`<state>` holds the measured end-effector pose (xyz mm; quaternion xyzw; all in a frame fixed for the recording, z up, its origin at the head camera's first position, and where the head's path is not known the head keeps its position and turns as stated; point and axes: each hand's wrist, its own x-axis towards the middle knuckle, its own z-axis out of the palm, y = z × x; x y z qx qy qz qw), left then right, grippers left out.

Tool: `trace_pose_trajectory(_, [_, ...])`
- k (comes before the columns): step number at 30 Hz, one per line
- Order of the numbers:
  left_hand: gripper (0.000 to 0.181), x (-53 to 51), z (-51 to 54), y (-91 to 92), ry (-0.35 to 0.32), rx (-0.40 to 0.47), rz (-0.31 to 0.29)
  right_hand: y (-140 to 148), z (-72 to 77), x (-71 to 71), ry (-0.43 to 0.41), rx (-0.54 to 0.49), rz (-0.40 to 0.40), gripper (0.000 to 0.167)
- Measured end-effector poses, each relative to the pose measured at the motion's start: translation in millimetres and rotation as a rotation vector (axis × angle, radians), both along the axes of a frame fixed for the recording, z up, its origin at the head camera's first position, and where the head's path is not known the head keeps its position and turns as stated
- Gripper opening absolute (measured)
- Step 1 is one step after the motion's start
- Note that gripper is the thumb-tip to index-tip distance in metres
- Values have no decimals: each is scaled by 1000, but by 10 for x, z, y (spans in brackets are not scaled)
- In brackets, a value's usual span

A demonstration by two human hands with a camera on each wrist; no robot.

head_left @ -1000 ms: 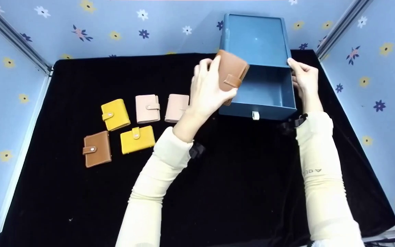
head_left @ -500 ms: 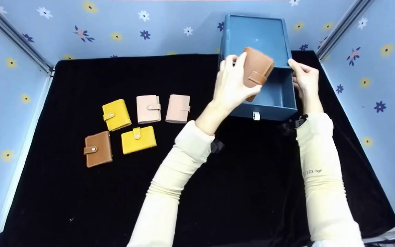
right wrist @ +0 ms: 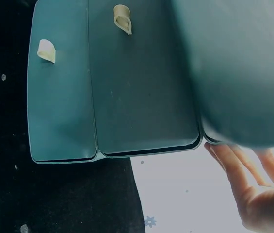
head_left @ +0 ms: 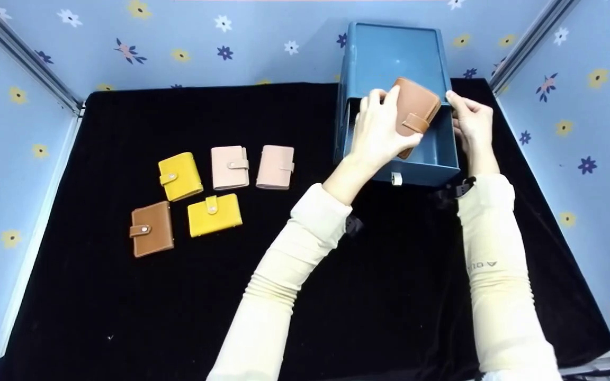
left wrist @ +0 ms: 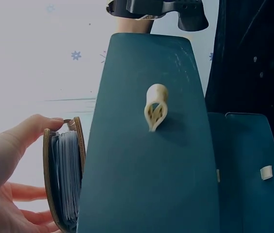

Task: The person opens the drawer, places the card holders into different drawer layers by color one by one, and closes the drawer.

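My left hand [head_left: 382,127] holds a brown card holder [head_left: 416,108] by its edges, tilted over the pulled-out top drawer [head_left: 427,174] of a blue drawer cabinet [head_left: 397,61]. In the left wrist view, a stack of clear sleeves shows between the covers of the card holder [left wrist: 64,174]. My right hand [head_left: 472,121] grips the cabinet's front right corner, its thumb on the top edge and the fingers along the side. The right wrist view shows the fingers [right wrist: 233,167] against the cabinet. The drawer's inside is partly hidden by the card holder and left hand.
Left on the black cloth [head_left: 125,317] lie another brown card holder [head_left: 151,229], two yellow ones [head_left: 180,176] and two pink ones [head_left: 229,168]. A pale pull tab [head_left: 396,179] sticks out of the drawer front. Flowered walls [head_left: 262,47] stand around the table.
My left hand has carried the brown card holder rightward from the drawer's left side to over its opening, now slightly lower than half a second ago. The right hand has stayed at the cabinet's corner.
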<state>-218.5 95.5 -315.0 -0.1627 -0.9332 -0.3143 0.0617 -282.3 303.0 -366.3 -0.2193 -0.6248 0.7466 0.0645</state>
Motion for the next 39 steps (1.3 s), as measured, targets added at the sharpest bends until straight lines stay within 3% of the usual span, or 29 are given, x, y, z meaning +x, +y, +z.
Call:
trace_pose_trajectory(6, [83, 6, 9, 80, -27, -3, -22, -4, -7, 2, -1, -1, -5, 17])
trace_pose_trajectory(13, [73, 33, 55, 99, 1, 6, -34, 4, -26, -7, 5, -8, -11, 19])
trace_pose_trajectory(21, [66, 72, 67, 90, 29, -63, -9, 11, -26, -11, -1, -13, -10, 20])
trace_pose_trajectory(31, [86, 92, -27, 139, -72, -227, -14, 9, -36, -5, 0, 6, -12, 20])
trace_pose_trajectory(39, [80, 49, -43, 111, -71, -154, -67, 11, -26, -3, 8, -2, -3, 20])
